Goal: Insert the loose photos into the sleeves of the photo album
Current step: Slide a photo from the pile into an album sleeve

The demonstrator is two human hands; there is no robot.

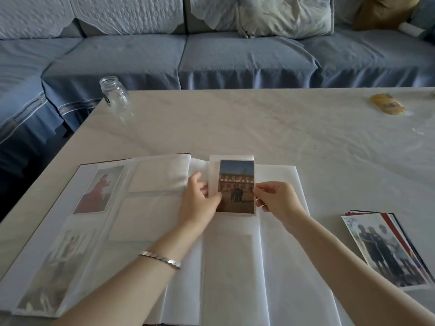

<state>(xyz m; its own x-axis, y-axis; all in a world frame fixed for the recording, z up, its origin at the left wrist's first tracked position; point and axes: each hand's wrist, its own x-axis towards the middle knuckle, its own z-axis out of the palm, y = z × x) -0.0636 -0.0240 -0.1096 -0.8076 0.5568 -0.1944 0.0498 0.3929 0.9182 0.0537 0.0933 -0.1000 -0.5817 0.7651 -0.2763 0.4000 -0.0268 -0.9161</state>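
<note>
My left grip (pixel 200 196) pinches the photo (pixel 236 187) at its left edge; my right grip (pixel 275 200) pinches the right edge; photo sits over the top right page of the open album (pixel 150 220) on the surface (pixel 259 125); loose photo stack (pixel 386 250) lies to the right, apart.

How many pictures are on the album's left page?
2: a photo of a red figure at the top left of the left page, and a paler photo below it. Glare could hide more.
</note>
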